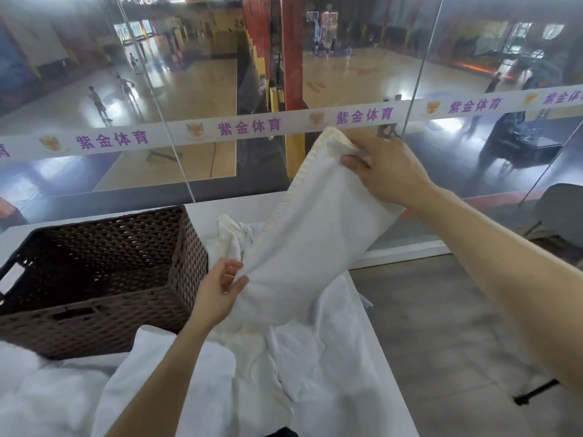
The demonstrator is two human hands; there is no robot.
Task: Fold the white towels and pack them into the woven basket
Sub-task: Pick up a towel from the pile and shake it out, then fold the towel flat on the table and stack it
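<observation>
I hold one white towel point(312, 234) up above the table, stretched slantwise between both hands. My right hand point(381, 171) grips its upper hemmed corner, high and to the right. My left hand point(220, 291) pinches its lower edge, just right of the basket. The dark brown woven basket point(186, 266) stands on the left of the table; its inside looks empty. Beneath the lifted towel lies a loose heap of other white towels point(303, 357), crumpled and unfolded, spreading toward the near edge.
The white table point(214, 209) ends at a glass wall point(202, 89) with a printed white band, close behind the basket. Its right edge drops to grey floor point(441, 326). A dark chair point(561, 209) stands at far right. More white cloth point(47, 389) lies at lower left.
</observation>
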